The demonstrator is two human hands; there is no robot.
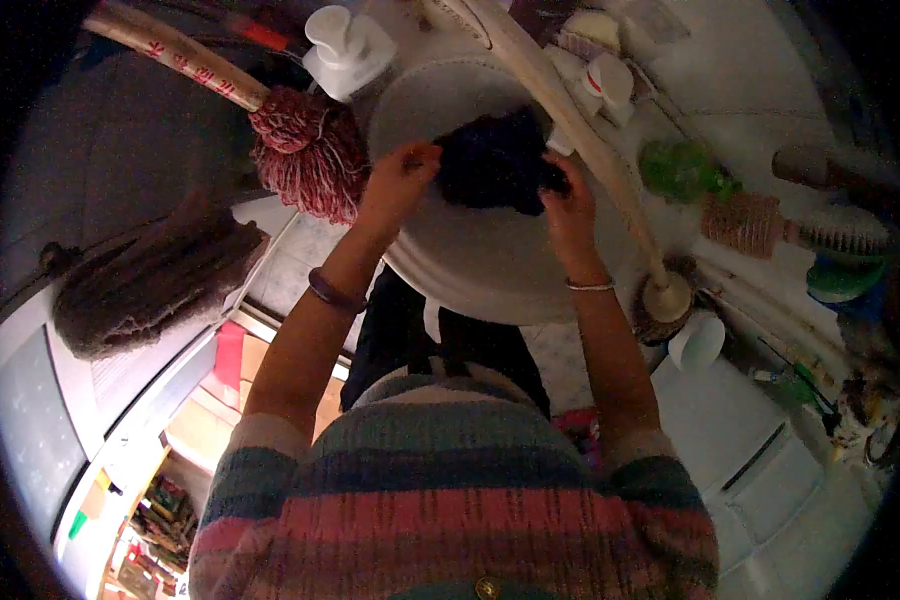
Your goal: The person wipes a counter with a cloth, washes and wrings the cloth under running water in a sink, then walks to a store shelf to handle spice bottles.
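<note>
A dark, bunched cloth (pixel 495 160) is stretched between my hands over a pale round basin (pixel 480 275). My left hand (pixel 402 178) pinches the cloth's left edge, with a dark bangle on that wrist. On the other side my right hand (pixel 568 205) grips the right edge, its fingers curled into the fabric; a light bracelet circles that wrist. The cloth is too dark to make out its exact kind. Whether its underside touches the basin's bottom is hidden.
Left of the basin hang a red-and-white mop head (pixel 305 150) and a brown mop (pixel 160 280). A white pump bottle (pixel 345 50) stands behind. A long wooden handle (pixel 570 115) slants past the basin's right side. Further right lie a green bottle (pixel 682 170) and brushes (pixel 840 232).
</note>
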